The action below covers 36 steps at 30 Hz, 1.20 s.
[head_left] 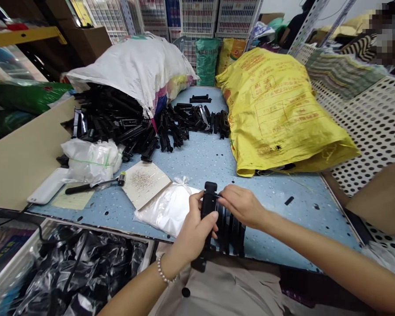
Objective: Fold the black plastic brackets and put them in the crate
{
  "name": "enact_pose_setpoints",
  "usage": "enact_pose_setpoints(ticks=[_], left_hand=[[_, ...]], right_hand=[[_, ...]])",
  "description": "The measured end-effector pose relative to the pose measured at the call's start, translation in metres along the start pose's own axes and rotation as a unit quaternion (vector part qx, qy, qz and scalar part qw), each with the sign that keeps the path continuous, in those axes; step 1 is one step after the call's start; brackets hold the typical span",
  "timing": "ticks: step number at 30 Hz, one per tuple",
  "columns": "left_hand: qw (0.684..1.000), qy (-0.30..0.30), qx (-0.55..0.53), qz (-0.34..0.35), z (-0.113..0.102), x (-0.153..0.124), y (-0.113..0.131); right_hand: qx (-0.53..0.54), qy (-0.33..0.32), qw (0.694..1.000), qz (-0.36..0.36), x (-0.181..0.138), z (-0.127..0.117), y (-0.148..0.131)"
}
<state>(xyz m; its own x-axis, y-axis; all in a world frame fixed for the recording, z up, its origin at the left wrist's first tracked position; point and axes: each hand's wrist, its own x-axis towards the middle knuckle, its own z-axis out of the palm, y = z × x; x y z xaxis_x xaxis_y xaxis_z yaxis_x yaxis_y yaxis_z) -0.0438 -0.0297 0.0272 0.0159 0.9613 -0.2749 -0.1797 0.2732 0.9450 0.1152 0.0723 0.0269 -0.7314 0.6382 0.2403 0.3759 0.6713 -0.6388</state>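
My left hand (197, 224) is wrapped round a long black plastic part (210, 199), held upright at the table's front edge. My right hand (242, 204) pinches at the part's right side near its top; whatever sits between those fingertips is too small to name. Just right of the held part, several similar black parts (232, 230) stand in a row at the edge. Left of my hands lies a clear plastic bag with white contents (166, 210). On its corner rests a square board (145, 184) scattered with tiny grains.
A white sack (134, 66) spills black parts (118, 118) at the back left. A yellow sack (283, 109) lies at the right. A black-handled hammer (95, 185) lies near a white device (49, 186). Below left, a bin holds bagged black items (82, 267).
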Motion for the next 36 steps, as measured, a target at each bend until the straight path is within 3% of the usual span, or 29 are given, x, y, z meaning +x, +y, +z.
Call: enact_pose_setpoints(ticks=[3,5,7,9,12,15,17,18,20,23,25,27,30,33,36], left_hand=[[0.999,0.024,0.027,0.041,-0.001,0.002,-0.005],[1.000,0.009,-0.006,0.014,-0.004,0.003,-0.004],[0.999,-0.003,-0.041,-0.013,-0.007,0.005,-0.001],[0.998,-0.015,-0.058,-0.035,-0.007,0.005,0.001],[0.997,-0.015,-0.058,-0.038,-0.002,0.006,-0.001],[0.997,0.011,-0.073,-0.017,0.000,0.012,-0.004],[0.995,0.033,-0.095,-0.016,-0.002,0.018,-0.002],[0.993,0.047,-0.106,-0.017,-0.005,0.021,-0.001],[0.990,0.074,-0.123,-0.015,-0.009,0.027,0.003],[0.989,0.090,-0.119,-0.015,-0.010,0.032,0.004],[0.990,0.101,-0.094,-0.019,-0.008,0.035,-0.002],[0.991,0.120,-0.058,-0.014,-0.006,0.039,-0.014],[0.990,0.133,0.026,0.022,-0.010,0.049,-0.038],[0.987,0.101,0.116,0.054,-0.011,0.058,-0.065],[0.983,0.091,0.149,0.061,0.001,0.064,-0.087]], right_hand=[[0.106,-0.038,0.990,0.089,0.000,0.008,-0.002],[0.081,-0.054,0.991,0.090,0.001,0.004,-0.002],[-0.037,-0.032,0.998,0.025,0.002,-0.003,0.001],[-0.171,-0.012,0.982,-0.076,0.003,-0.009,0.005],[-0.229,0.002,0.963,-0.142,0.005,-0.008,0.009],[-0.116,0.007,0.992,-0.040,0.004,0.000,0.008],[-0.044,-0.015,0.998,0.036,0.000,0.006,0.003],[-0.035,-0.026,0.998,0.039,-0.004,0.009,-0.001],[-0.080,-0.032,0.996,-0.027,-0.014,0.017,-0.009],[-0.192,-0.016,0.968,-0.161,-0.031,0.033,-0.019],[-0.235,0.002,0.956,-0.176,-0.040,0.043,-0.019],[-0.236,0.006,0.962,-0.138,-0.048,0.049,-0.013],[-0.193,0.020,0.981,-0.010,-0.064,0.051,0.010],[-0.177,0.111,0.970,0.125,-0.086,0.052,0.038],[-0.153,0.168,0.961,0.161,-0.100,0.051,0.063]])
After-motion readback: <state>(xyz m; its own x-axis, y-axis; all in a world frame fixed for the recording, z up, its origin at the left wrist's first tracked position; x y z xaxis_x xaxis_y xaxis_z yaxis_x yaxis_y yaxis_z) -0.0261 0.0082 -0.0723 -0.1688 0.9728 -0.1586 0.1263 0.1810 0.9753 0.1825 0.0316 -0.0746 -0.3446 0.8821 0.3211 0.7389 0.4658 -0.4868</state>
